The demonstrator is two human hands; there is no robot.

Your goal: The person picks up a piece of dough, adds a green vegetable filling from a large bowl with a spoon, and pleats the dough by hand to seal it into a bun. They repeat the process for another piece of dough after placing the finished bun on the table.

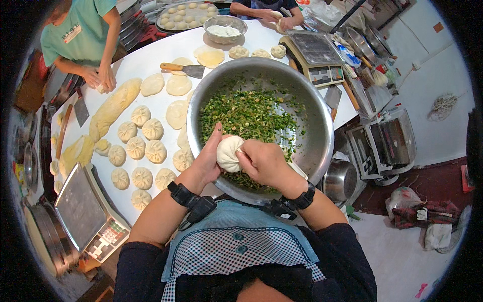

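My left hand (207,160) cups a pleated dough bun (229,154) from the left side, over the near part of a large steel bowl (324,151). The fingers of my right hand (264,162) pinch the gathered dough on the bun's right side. Chopped green filling (245,113) lies in the bowl below, and part of a white utensil (298,168) shows behind my right hand. Several pleated buns (155,151) sit on the white table to the left of the bowl. Flat dough rounds (177,114) lie along its left edge, some partly hidden.
A scraper (193,71) lies beyond the bowl. Scales stand at the left (81,207) and back right (317,53). Long dough (117,105) and a cleaver (80,111) lie at the left. A flour bowl (225,30) stands behind. Two people's hands work dough at the far edge.
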